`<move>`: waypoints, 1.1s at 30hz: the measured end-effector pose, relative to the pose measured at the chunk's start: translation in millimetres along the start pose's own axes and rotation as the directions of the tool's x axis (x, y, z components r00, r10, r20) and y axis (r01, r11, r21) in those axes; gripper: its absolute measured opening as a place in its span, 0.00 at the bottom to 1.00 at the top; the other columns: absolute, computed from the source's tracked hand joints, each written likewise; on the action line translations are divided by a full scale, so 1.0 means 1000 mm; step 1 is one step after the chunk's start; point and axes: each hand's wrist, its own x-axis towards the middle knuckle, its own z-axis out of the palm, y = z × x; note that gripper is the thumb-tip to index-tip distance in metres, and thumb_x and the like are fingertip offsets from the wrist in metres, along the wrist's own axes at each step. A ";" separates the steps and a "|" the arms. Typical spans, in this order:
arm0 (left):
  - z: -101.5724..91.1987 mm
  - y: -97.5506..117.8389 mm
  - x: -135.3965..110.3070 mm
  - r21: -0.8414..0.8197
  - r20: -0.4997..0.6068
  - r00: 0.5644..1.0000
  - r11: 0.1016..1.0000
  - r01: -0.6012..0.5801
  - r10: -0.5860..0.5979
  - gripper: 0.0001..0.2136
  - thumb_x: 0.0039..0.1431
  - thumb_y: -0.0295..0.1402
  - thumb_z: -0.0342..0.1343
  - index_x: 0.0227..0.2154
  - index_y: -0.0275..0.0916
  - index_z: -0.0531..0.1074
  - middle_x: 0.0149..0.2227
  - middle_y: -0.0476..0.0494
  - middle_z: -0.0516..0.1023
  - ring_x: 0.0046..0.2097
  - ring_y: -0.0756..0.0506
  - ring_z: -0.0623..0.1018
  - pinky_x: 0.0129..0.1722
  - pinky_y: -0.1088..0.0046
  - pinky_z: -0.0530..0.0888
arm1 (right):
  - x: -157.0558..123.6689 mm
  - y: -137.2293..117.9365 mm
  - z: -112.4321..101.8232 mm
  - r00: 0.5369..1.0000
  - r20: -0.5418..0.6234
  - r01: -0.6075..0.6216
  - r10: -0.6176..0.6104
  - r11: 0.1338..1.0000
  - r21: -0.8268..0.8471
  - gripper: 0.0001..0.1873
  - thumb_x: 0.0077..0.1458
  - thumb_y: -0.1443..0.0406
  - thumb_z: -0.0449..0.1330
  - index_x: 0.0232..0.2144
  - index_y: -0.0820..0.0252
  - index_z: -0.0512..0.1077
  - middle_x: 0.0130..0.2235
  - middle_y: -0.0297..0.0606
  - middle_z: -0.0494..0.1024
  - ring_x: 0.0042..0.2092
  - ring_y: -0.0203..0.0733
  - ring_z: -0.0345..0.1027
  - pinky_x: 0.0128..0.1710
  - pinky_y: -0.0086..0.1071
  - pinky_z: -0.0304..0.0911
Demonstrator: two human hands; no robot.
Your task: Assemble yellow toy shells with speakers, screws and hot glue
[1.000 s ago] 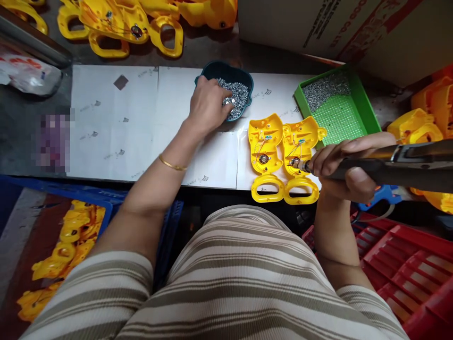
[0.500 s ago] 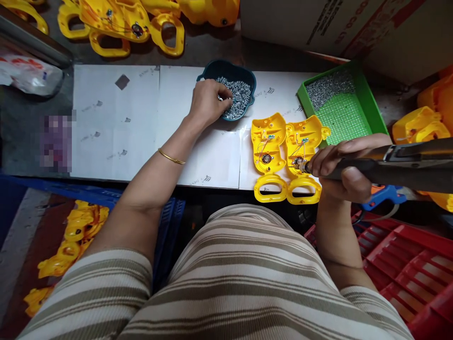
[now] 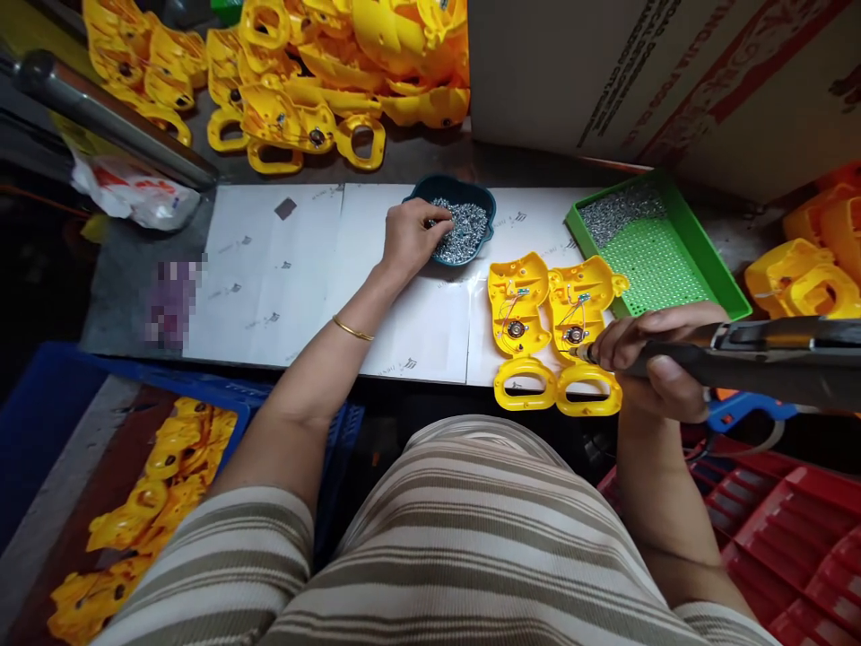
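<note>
A worker's left hand (image 3: 412, 235) is reaching across the bench into a dark teal bowl (image 3: 485, 244), its fingertips bunching together in a pinch on the heap of small silver screws (image 3: 465, 233) inside; whether a single screw is coming free cannot be told. A thin gold bangle (image 3: 353, 329) is sitting on that forearm. The right hand (image 3: 647, 361) is closing firmly around the dark barrel of an electric screwdriver (image 3: 760, 357), thumb underneath and fingers over the top, and is holding its tip at the lower right edge of the right yellow shell (image 3: 584, 294). That open plastic housing is lying inside up, touching the left yellow shell (image 3: 515, 301); wires and round metal parts are showing in both, and their loop handles are pointing toward the worker at the near edge of the white sheets (image 3: 282, 269) that are covering the bench.

Just right of the shells, a green tray (image 3: 703, 262) is holding more screws in its far corner. A blue-handled tool (image 3: 736, 410) is lying under the screwdriver. A cardboard box (image 3: 639, 72) is standing behind the tray, beside a pile of yellow housings (image 3: 302, 81). A blue crate (image 3: 40, 413) with yellow parts is sitting at lower left, a red crate (image 3: 794, 529) at lower right.
</note>
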 end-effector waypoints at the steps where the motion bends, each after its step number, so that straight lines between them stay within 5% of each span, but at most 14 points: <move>1: -0.002 0.013 -0.011 -0.061 0.007 1.000 0.998 0.000 0.000 0.05 0.52 0.30 0.64 0.32 0.39 0.81 0.35 0.43 0.82 0.37 0.44 0.79 0.43 0.62 0.76 | 0.000 0.000 0.001 1.000 0.003 0.009 -0.009 1.000 0.010 0.13 0.47 0.62 0.62 0.38 0.59 0.75 0.17 0.29 0.68 0.16 0.37 0.62 0.13 0.31 0.60; 3: -0.001 0.044 -0.042 -0.253 0.080 0.997 0.967 0.021 -0.001 0.05 0.53 0.32 0.64 0.33 0.41 0.82 0.35 0.45 0.83 0.37 0.46 0.79 0.41 0.66 0.78 | 0.001 -0.002 0.006 1.000 -0.007 0.024 -0.024 0.999 0.026 0.13 0.49 0.62 0.61 0.38 0.59 0.75 0.17 0.29 0.68 0.16 0.37 0.63 0.14 0.31 0.61; 5: 0.007 0.073 -0.081 -0.470 0.225 0.971 0.864 0.181 -0.081 0.07 0.53 0.35 0.64 0.35 0.40 0.82 0.35 0.44 0.83 0.35 0.48 0.80 0.34 0.72 0.79 | 0.003 -0.005 0.013 0.999 -0.028 0.038 -0.036 0.998 0.048 0.12 0.50 0.61 0.61 0.39 0.58 0.74 0.18 0.28 0.68 0.16 0.36 0.62 0.14 0.31 0.62; 8: 0.024 0.103 -0.134 -0.595 0.444 0.856 0.627 0.503 -0.265 0.12 0.50 0.38 0.66 0.36 0.38 0.82 0.36 0.43 0.83 0.27 0.51 0.78 0.23 0.78 0.76 | 0.007 -0.012 0.024 0.999 -0.028 0.039 -0.037 0.997 0.069 0.11 0.52 0.59 0.62 0.39 0.53 0.73 0.18 0.26 0.66 0.16 0.35 0.61 0.14 0.30 0.62; 11: 0.039 0.112 -0.159 -0.601 0.517 0.779 0.498 0.625 -0.353 0.13 0.47 0.38 0.67 0.35 0.37 0.82 0.33 0.44 0.83 0.23 0.53 0.75 0.22 0.79 0.75 | 0.010 -0.017 0.029 0.999 0.046 0.003 -0.007 0.997 0.075 0.11 0.53 0.58 0.62 0.39 0.51 0.72 0.18 0.26 0.66 0.16 0.34 0.61 0.15 0.30 0.62; 16: 0.041 0.110 -0.159 -0.624 0.481 0.820 0.536 0.569 -0.310 0.11 0.48 0.37 0.67 0.34 0.38 0.82 0.34 0.45 0.83 0.31 0.50 0.80 0.30 0.77 0.78 | 0.009 -0.013 0.025 0.979 0.206 -0.017 -0.007 0.993 0.113 0.13 0.56 0.59 0.61 0.45 0.50 0.71 0.19 0.27 0.68 0.17 0.35 0.63 0.16 0.29 0.63; 27: 0.040 0.109 -0.161 -0.628 0.494 0.839 0.574 0.525 -0.228 0.11 0.51 0.36 0.65 0.37 0.38 0.82 0.38 0.43 0.83 0.32 0.49 0.81 0.31 0.76 0.79 | 0.000 -0.008 0.043 0.999 0.039 -0.015 0.012 0.997 0.074 0.12 0.56 0.55 0.61 0.41 0.51 0.70 0.17 0.24 0.64 0.15 0.32 0.58 0.15 0.29 0.60; 33: 0.044 0.109 -0.164 -0.638 0.462 0.862 0.597 0.486 -0.207 0.15 0.53 0.39 0.65 0.42 0.38 0.81 0.37 0.44 0.83 0.29 0.50 0.80 0.30 0.75 0.80 | 0.001 -0.011 0.040 0.995 0.074 -0.077 0.069 0.991 0.111 0.10 0.54 0.58 0.62 0.38 0.51 0.71 0.18 0.26 0.65 0.17 0.35 0.61 0.16 0.32 0.62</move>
